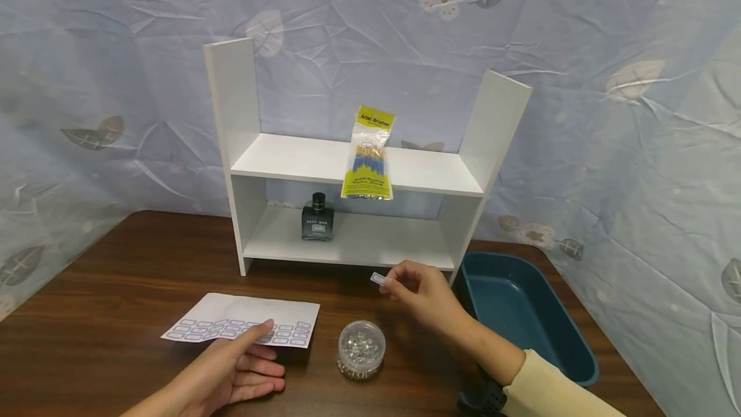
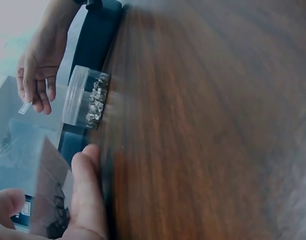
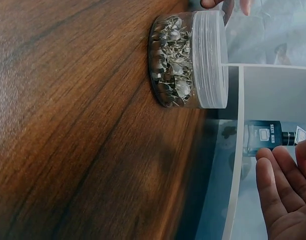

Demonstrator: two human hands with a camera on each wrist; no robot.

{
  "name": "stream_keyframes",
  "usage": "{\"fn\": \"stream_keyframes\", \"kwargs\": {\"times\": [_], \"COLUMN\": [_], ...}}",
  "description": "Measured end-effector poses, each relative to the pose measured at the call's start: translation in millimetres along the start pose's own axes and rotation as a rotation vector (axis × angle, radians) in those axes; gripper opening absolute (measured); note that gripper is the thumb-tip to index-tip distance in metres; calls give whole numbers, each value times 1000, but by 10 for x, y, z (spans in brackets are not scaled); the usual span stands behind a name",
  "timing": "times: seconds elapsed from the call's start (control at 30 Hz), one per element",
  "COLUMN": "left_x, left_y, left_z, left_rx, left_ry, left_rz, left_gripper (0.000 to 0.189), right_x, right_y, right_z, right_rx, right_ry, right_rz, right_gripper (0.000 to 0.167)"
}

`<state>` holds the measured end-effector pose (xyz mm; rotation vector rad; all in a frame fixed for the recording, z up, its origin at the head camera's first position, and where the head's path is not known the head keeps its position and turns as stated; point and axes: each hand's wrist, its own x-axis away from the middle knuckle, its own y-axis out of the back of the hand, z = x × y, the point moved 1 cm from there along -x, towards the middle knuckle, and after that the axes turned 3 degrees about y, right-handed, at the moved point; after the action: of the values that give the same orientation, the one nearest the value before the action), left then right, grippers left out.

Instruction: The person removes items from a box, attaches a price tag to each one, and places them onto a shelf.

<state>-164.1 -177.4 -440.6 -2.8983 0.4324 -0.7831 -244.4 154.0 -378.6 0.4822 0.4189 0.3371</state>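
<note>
My left hand point(image 1: 231, 365) holds a white sheet of stickers point(image 1: 255, 307) between thumb and fingers, the thumb lying over its rows of small bordered labels. In my right hand point(image 1: 425, 295), thumb and forefinger pinch a single small label sticker point(image 1: 378, 278) in front of the shelf's lower right side. The right wrist view shows that sticker point(image 3: 301, 134) at the fingertips. Between the hands stands a round clear jar point(image 1: 361, 343) with its lid on, holding small silvery metal pieces. A label is on the dark perfume bottle point(image 1: 318, 217) and another on the artist brush pack point(image 1: 368, 159).
A white two-tier shelf point(image 1: 301, 156) stands at the back of the brown wooden table point(image 1: 116, 275). The bottle is on its lower board; the brush pack leans over the upper board's front edge. On the right lies a blue tray point(image 1: 515, 301), partly behind my right forearm.
</note>
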Motion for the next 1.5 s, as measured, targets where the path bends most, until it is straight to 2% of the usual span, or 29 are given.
{"fn": "stream_keyframes", "kwargs": {"times": [0.1, 0.2, 0.47, 0.73, 0.97, 1.2, 1.37, 1.5], "left_x": [24, 35, 22, -25, -66, -111, -134, -154], "left_y": [-19, -44, -122, -182, -315, -439, -508, -547], "left_z": [18, 40, 43, -32, -89, -133, -141, -159], "left_rx": [-35, -77, -224, -342, -488, -618, -729, -781], "left_ry": [23, 21, -79, -238, -468, -644, -723, -734], "left_rz": [51, 95, 111, 155, 110, 73, 37, 41], "left_gripper": [63, 54, 38, 25, 24, 27, 32, 39], "right_x": [8, 15, 30, 81, 170, 293, 389, 462], "right_y": [6, 11, 22, 67, 106, 94, 77, 48], "right_z": [-3, -6, -19, -33, -14, 18, 57, 83], "right_rx": [-4, -4, 12, 39, 74, 61, 69, 57], "right_ry": [-7, -10, -13, 31, 2, -5, -6, -5], "right_rz": [-1, 0, 16, 86, 130, 160, 162, 174], "right_gripper": [9, 9, 10, 14, 15, 15, 9, 5]}}
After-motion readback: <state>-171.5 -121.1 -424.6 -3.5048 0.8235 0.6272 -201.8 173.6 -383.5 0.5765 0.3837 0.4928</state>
